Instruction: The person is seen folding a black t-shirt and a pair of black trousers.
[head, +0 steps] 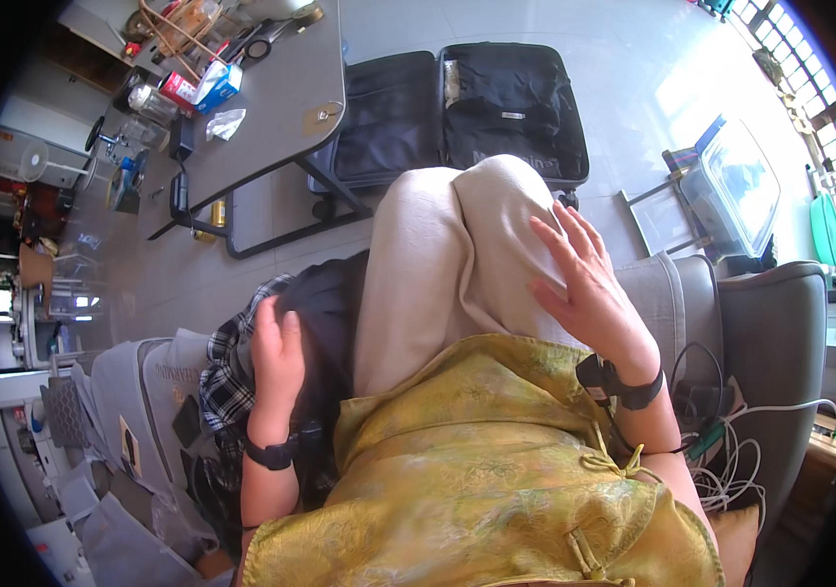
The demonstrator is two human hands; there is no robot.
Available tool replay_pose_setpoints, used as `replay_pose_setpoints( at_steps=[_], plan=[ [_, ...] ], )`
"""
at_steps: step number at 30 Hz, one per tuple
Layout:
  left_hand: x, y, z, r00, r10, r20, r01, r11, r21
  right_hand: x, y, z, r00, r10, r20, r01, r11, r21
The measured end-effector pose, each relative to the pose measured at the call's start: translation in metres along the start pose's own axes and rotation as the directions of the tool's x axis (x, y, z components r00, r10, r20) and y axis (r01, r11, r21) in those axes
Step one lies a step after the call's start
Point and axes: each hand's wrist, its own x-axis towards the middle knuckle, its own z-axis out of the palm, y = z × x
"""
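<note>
My left hand [277, 351] is raised over dark clothing [326, 315] and a black-and-white plaid garment [231, 378] on the sofa, its fingers held up and the thumb a little apart. Nothing is in it. My right hand [581, 282] is over my right thigh in cream trousers [509, 249], palm down with fingers spread and nothing held; whether it touches the cloth I cannot tell. Dark bands circle both wrists. Beyond my knees an open black suitcase [509, 115] lies on the floor, dark packing in both halves.
A grey table [278, 95] stands front left, bearing a tissue box [218, 88], crumpled tissue [226, 124] and jars. At right are a clear plastic bin [733, 191] on a stand and the grey sofa arm [773, 345]. White cables [733, 458] lie coiled beside my right forearm.
</note>
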Motion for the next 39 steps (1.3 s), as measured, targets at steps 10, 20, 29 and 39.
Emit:
replay_pose_setpoints(
  at_steps=[10,20,29,39],
  plan=[
    [-0.013,0.063,-0.037,0.962,0.25,-0.106,-0.272,0.891,-0.365,0.008,-0.024,0.004,0.985,-0.142,-0.102,0.154,0.98,0.122],
    [-0.025,0.108,-0.033,0.868,0.497,-0.029,-0.42,0.701,-0.576,0.013,-0.043,0.026,0.85,-0.248,0.465,-0.344,0.407,0.846],
    [-0.002,0.149,0.03,0.365,0.826,0.429,-0.495,0.563,-0.662,0.019,-0.062,0.038,0.862,-0.23,0.452,-0.507,-0.407,0.76],
    [0.002,0.143,0.064,0.302,0.699,0.648,-0.51,0.693,-0.51,0.018,-0.044,0.039,0.902,0.179,0.393,-0.298,-0.399,0.867]
  ],
)
